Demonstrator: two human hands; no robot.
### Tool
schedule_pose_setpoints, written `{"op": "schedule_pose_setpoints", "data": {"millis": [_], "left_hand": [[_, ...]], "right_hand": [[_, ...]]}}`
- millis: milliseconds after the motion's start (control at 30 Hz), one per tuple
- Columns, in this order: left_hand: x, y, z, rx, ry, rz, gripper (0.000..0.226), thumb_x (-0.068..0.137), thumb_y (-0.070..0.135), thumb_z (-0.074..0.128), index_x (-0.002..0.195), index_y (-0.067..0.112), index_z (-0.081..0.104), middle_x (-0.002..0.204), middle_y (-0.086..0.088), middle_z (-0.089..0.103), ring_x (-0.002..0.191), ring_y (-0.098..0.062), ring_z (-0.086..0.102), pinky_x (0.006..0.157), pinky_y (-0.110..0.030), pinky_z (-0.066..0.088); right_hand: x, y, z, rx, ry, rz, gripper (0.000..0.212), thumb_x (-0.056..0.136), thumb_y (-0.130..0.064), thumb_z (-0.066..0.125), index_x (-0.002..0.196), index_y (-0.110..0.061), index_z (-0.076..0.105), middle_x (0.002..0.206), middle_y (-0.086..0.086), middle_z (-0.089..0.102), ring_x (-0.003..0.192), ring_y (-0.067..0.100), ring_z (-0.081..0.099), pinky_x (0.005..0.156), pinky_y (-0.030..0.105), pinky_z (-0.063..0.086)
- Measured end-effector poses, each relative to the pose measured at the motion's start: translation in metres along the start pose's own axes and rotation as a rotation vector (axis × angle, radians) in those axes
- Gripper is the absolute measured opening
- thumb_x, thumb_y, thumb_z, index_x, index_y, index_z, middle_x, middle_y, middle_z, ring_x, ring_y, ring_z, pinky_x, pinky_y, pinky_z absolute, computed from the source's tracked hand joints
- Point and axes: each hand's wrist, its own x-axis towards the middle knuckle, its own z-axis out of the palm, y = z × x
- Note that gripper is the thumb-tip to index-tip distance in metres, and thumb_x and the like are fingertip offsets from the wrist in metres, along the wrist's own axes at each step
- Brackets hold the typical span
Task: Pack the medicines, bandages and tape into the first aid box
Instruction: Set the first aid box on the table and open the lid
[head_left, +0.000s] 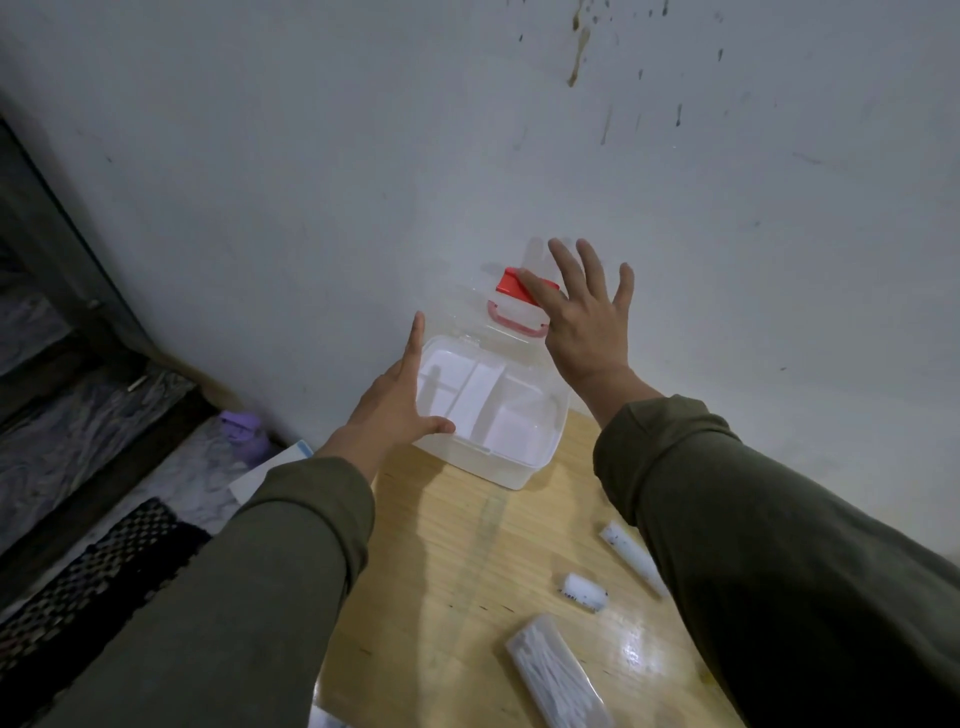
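Observation:
A white first aid box (511, 470) stands open on the wooden table against the wall, with a divided tray inside. Its clear lid (511, 322), with a red latch and pink handle, is raised toward the wall. My left hand (397, 397) rests flat against the box's left side, thumb on the front rim. My right hand (584, 317) presses the raised lid with fingers spread. On the table nearer me lie a bandage roll (583, 591), a long white tube (631, 556) and a clear pack of cotton swabs (558, 675).
The wooden table (457, 561) ends at its left edge, beyond which the floor drops away. On the floor lie a purple bottle (244, 434), a white paper (270, 470) and a dark mat (98, 566). The grey wall stands right behind the box.

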Motion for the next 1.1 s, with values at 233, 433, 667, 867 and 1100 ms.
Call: {"op": "schedule_pose_setpoints", "data": {"millis": [233,433,667,867,1100], "left_hand": [[0.0,-0.001,-0.004,-0.001,-0.025,0.009,0.133,0.069,0.03,0.081,0.135,0.045,-0.033,0.156,-0.006,0.023,0.134,-0.033,0.039,0.105,-0.047,0.038],[0.003,-0.002,-0.004,0.04,-0.03,0.02,0.132,0.068,0.034,0.081,0.136,0.044,-0.031,0.156,-0.005,0.023,0.132,-0.032,0.042,0.104,-0.047,0.04],[0.0,-0.004,-0.004,0.017,-0.036,0.032,0.132,0.068,0.03,0.082,0.137,0.044,-0.029,0.156,-0.005,0.024,0.134,-0.032,0.038,0.106,-0.049,0.038],[-0.002,-0.008,-0.005,0.026,-0.048,0.038,0.13,0.069,0.032,0.081,0.134,0.049,-0.03,0.158,0.0,0.019,0.137,-0.032,0.036,0.107,-0.05,0.037],[0.002,-0.01,-0.004,0.04,-0.063,0.061,0.127,0.07,0.034,0.08,0.137,0.047,-0.027,0.157,0.0,0.019,0.136,-0.032,0.036,0.108,-0.05,0.036]], "right_hand": [[0.012,0.012,-0.012,0.033,-0.024,-0.046,0.04,0.096,-0.042,0.03,0.131,-0.033,0.047,0.155,0.007,0.026,0.145,0.036,0.009,0.109,0.065,-0.006],[0.012,0.017,-0.011,-0.009,-0.066,-0.026,0.049,0.097,-0.05,0.018,0.137,-0.034,0.041,0.158,0.002,0.018,0.147,0.03,-0.001,0.108,0.062,-0.014],[0.014,0.017,-0.011,-0.066,-0.09,-0.039,0.056,0.093,-0.056,0.018,0.146,-0.04,0.011,0.16,0.002,0.006,0.146,0.031,-0.006,0.106,0.063,-0.016],[0.01,0.013,-0.001,-0.089,-0.108,-0.049,0.054,0.098,-0.046,0.03,0.147,-0.037,0.007,0.16,0.003,0.004,0.146,0.033,-0.006,0.107,0.065,-0.012],[0.008,0.012,0.004,-0.096,-0.109,-0.041,0.06,0.097,-0.047,0.032,0.147,-0.035,0.002,0.16,0.002,0.002,0.146,0.032,-0.007,0.105,0.064,-0.014]]}}
